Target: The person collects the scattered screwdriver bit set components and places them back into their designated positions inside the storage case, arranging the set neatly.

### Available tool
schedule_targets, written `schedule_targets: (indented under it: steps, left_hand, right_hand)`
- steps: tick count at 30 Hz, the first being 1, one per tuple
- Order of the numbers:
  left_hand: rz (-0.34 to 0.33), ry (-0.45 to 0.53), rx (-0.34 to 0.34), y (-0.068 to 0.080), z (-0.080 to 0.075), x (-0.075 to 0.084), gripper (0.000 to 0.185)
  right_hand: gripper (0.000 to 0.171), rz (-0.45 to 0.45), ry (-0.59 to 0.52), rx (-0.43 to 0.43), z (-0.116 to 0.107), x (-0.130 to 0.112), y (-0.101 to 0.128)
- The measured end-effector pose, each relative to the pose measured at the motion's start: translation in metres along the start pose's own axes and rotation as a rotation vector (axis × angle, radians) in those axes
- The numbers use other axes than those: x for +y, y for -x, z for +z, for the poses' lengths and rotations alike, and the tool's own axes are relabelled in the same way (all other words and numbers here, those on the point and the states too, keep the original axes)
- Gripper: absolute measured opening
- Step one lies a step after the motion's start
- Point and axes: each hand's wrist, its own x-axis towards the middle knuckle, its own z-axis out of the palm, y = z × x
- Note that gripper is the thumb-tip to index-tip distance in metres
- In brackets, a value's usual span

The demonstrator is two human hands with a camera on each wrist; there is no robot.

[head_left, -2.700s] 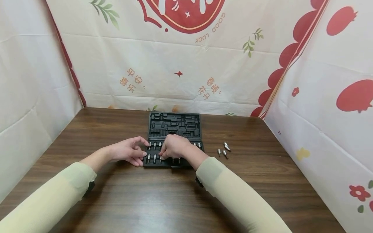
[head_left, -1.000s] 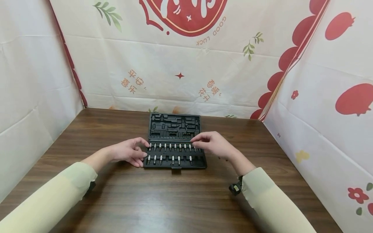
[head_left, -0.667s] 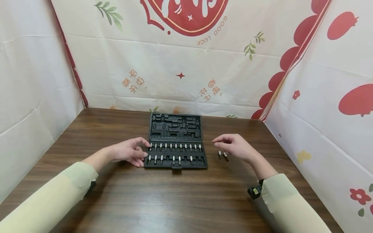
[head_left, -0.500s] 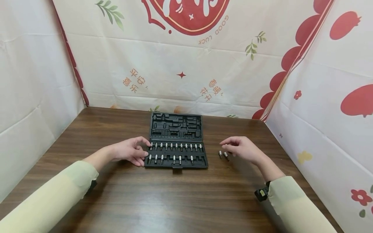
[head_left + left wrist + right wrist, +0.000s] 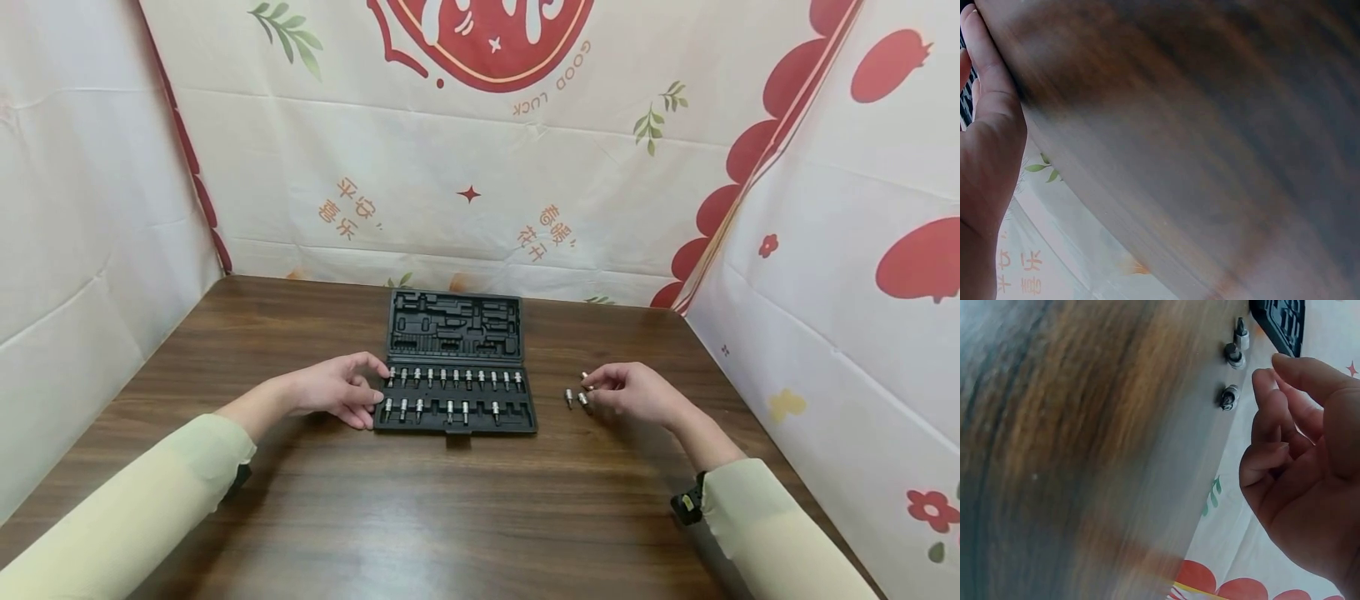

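An open black case (image 5: 454,421) lies on the table, with two rows of metal bit sockets (image 5: 450,408) in its near half. My left hand (image 5: 333,390) rests against the case's left edge, thumb and index finger extended onto the rim. In the left wrist view, part of that hand (image 5: 988,137) shows at the left border. My right hand (image 5: 637,393) is beside loose bit sockets (image 5: 569,398) to the right of the case. In the right wrist view, thumb and index fingertips are close together above the bit sockets (image 5: 1229,398), with nothing visible between them.
The case's lid (image 5: 454,325) is folded back and shows moulded recesses. Wood-grain tabletop (image 5: 420,517) extends around the case. Printed cloth (image 5: 420,150) hangs behind the table and along both sides.
My right hand has moved from the case's lower row, past the right end of its upper row, rightward to the loose bit sockets. My left hand has stayed at the left edge.
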Motion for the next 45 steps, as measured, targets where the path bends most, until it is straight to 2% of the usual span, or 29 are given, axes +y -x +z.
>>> schedule_targets:
  steps: [13,19,27,33,36,45]
  left_hand:
    - [-0.006,0.004,0.006,0.001,0.001,0.0,0.053]
    - [-0.004,0.004,0.007,0.0,0.001,0.0,0.052]
    - [-0.001,0.01,0.007,-0.001,0.001,0.0,0.053]
    - [-0.005,0.011,0.008,-0.001,0.0,-0.001,0.052]
    - [-0.011,0.009,0.003,-0.001,0.0,-0.001,0.053]
    - [-0.015,-0.001,0.007,-0.001,0.0,0.0,0.053]
  right_hand:
    - [0.032,0.001,0.072,-0.028,0.008,0.002,-0.004]
    - [0.029,0.008,0.085,-0.026,0.011,0.0,-0.002]
    - [0.024,-0.026,0.007,-0.039,0.013,0.0,0.001]
    - [0.022,-0.063,-0.001,-0.048,0.013,0.001,0.002]
    - [0.022,-0.052,-0.02,-0.029,0.012,0.001,0.003]
    - [0.036,-0.067,-0.178,0.041,0.012,-0.009,-0.002]
